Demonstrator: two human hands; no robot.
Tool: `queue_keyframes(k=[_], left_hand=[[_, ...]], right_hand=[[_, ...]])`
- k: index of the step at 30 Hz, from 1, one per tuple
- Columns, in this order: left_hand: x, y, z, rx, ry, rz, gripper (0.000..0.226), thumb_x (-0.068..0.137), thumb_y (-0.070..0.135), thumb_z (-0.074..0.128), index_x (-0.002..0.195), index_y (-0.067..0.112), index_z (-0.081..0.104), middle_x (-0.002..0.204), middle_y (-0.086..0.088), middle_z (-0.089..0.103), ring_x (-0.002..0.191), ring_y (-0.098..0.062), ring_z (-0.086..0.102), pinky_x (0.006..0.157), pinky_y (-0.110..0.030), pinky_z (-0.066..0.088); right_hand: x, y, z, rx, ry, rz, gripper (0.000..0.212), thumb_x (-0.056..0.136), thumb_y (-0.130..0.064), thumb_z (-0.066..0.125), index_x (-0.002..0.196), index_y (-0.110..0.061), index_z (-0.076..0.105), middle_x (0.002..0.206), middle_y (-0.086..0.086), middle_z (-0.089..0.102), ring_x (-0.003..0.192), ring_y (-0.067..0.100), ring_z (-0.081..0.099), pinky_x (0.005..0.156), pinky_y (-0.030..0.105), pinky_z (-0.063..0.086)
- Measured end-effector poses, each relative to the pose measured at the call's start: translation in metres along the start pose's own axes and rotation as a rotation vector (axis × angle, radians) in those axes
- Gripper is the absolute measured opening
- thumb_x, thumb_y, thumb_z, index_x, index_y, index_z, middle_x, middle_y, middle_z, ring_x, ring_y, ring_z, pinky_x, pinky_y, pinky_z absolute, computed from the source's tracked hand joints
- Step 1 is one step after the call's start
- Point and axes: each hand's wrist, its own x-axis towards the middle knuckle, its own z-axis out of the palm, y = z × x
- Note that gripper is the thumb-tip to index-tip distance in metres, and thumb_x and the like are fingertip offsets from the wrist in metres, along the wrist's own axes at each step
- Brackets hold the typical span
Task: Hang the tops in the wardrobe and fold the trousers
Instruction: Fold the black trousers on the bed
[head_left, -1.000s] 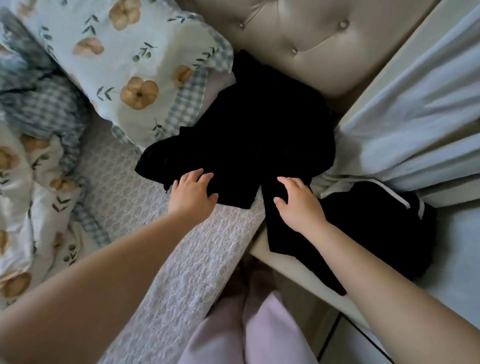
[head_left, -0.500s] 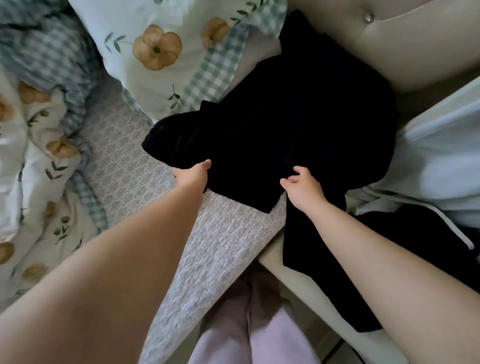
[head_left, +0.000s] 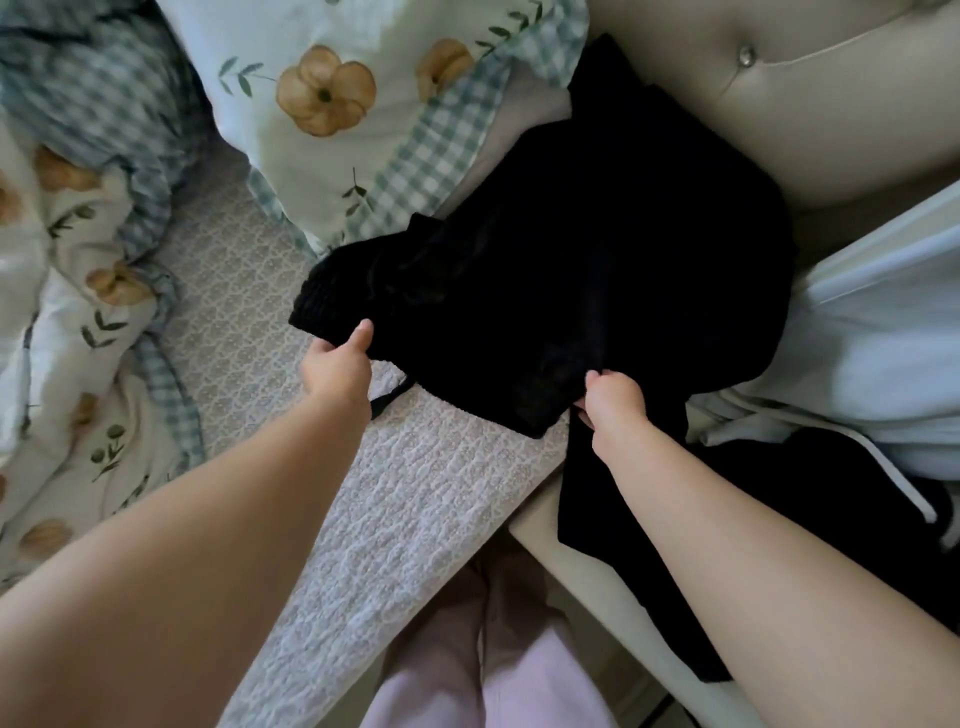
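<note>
The black garment (head_left: 571, 291) lies crumpled in the middle of the frame, on the bed's textured cover (head_left: 426, 483), its far part running up against the padded headboard (head_left: 779, 93) at the upper right. Whether it is a top or trousers cannot be told. One part of it hangs down over the bed's edge toward the lower right.

The left hand (head_left: 336, 366) pinches the garment's near left edge, thumb on top and fingers tucked under the cloth. The right hand (head_left: 615, 408) is closed round a bunch of the fabric at the near right edge. A thin black cord (head_left: 389, 400) shows on the cover just beside the left wrist.

A flowered pillow (head_left: 374, 104) sits at the upper middle, touching the garment's far left side. A flowered quilt (head_left: 78, 312) is heaped along the left. White cloth (head_left: 883, 338) lies at the right, and below it is a second dark garment with a white stripe (head_left: 831, 493). Pink trouser legs (head_left: 519, 675) show at the bottom.
</note>
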Motion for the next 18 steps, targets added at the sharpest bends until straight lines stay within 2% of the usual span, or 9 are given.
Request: queue_keyframes(k=[2, 4, 6, 7, 10, 12, 14, 16, 18], left_hand=[[-0.009, 0.001, -0.012, 0.178, 0.091, 0.100, 0.026, 0.085, 0.043, 0.066, 0.090, 0.019, 0.058, 0.130, -0.002, 0.048, 0.118, -0.022, 0.050, 0.102, -0.035, 0.040], [-0.021, 0.004, -0.026, 0.385, 0.100, 0.291, 0.029, 0.086, 0.044, 0.064, 0.107, 0.025, 0.064, 0.154, 0.002, 0.012, 0.141, -0.020, 0.020, 0.115, -0.040, 0.024], [-0.033, 0.011, -0.036, 0.549, -0.038, 0.461, 0.040, 0.088, 0.036, 0.062, 0.127, 0.040, 0.056, 0.156, 0.014, -0.014, 0.146, -0.015, -0.006, 0.119, -0.044, 0.011], [-0.042, 0.019, -0.039, 0.626, -0.141, 0.500, 0.048, 0.089, 0.032, 0.061, 0.133, 0.044, 0.048, 0.157, 0.015, -0.017, 0.146, -0.014, -0.010, 0.119, -0.045, 0.009], [-0.063, 0.035, -0.035, 0.937, -0.361, 0.669, 0.071, 0.089, 0.038, 0.060, 0.148, 0.042, 0.020, 0.160, 0.009, -0.006, 0.146, -0.016, -0.006, 0.119, -0.045, 0.005], [-0.083, 0.032, -0.026, 1.163, -0.519, 0.849, 0.092, 0.081, 0.058, 0.061, 0.150, 0.037, 0.004, 0.160, 0.011, -0.001, 0.147, -0.014, -0.005, 0.119, -0.046, 0.000], [-0.109, 0.020, -0.013, 1.272, -0.711, 0.944, 0.112, 0.070, 0.071, 0.063, 0.150, 0.034, -0.007, 0.159, 0.014, -0.003, 0.146, -0.010, -0.009, 0.118, -0.048, -0.005], [-0.138, 0.007, 0.000, 1.219, -0.806, 0.981, 0.117, 0.067, 0.067, 0.068, 0.151, 0.032, -0.005, 0.159, 0.013, 0.005, 0.146, -0.008, -0.002, 0.118, -0.046, -0.005], [-0.161, 0.000, 0.009, 0.928, -0.719, 0.961, 0.095, 0.074, 0.047, 0.074, 0.149, 0.030, 0.018, 0.151, 0.009, 0.032, 0.142, -0.012, 0.023, 0.118, -0.042, 0.009]], right_hand=[[-0.013, -0.001, -0.012, 0.126, 0.089, 0.004, 0.030, 0.098, -0.011, 0.039, 0.119, -0.002, 0.057, 0.115, 0.011, 0.059, 0.102, 0.029, 0.056, 0.097, 0.039, 0.045], [-0.026, -0.008, -0.027, 0.306, 0.167, 0.073, 0.033, 0.099, -0.008, 0.037, 0.128, -0.002, 0.051, 0.122, 0.010, 0.055, 0.097, 0.022, 0.050, 0.081, 0.030, 0.045], [-0.037, -0.016, -0.041, 0.389, 0.182, 0.079, 0.034, 0.098, -0.008, 0.038, 0.130, 0.000, 0.048, 0.128, 0.016, 0.054, 0.101, 0.020, 0.053, 0.066, 0.023, 0.044], [-0.046, -0.024, -0.047, 0.438, 0.198, 0.108, 0.035, 0.098, -0.010, 0.038, 0.130, -0.001, 0.048, 0.126, 0.014, 0.055, 0.105, 0.021, 0.054, 0.068, 0.020, 0.044], [-0.075, -0.043, -0.064, 0.499, 0.187, 0.186, 0.035, 0.098, -0.008, 0.030, 0.129, -0.003, 0.047, 0.103, 0.006, 0.054, 0.097, 0.021, 0.055, 0.082, 0.023, 0.044], [-0.092, -0.052, -0.072, 0.492, 0.144, 0.264, 0.032, 0.096, -0.006, 0.032, 0.120, -0.007, 0.053, 0.106, 0.008, 0.054, 0.108, 0.027, 0.056, 0.095, 0.035, 0.046], [-0.108, -0.055, -0.068, 0.555, 0.087, 0.295, 0.021, 0.094, -0.007, 0.036, 0.098, -0.008, 0.056, 0.111, 0.010, 0.059, 0.107, 0.031, 0.057, 0.096, 0.046, 0.047], [-0.122, -0.058, -0.063, 0.636, 0.010, 0.294, 0.019, 0.093, -0.008, 0.039, 0.092, -0.008, 0.058, 0.112, 0.011, 0.063, 0.100, 0.033, 0.060, 0.092, 0.049, 0.049], [-0.141, -0.063, -0.060, 0.670, -0.016, 0.260, 0.022, 0.092, -0.006, 0.039, 0.100, -0.009, 0.060, 0.106, 0.011, 0.064, 0.093, 0.032, 0.061, 0.086, 0.048, 0.051]])
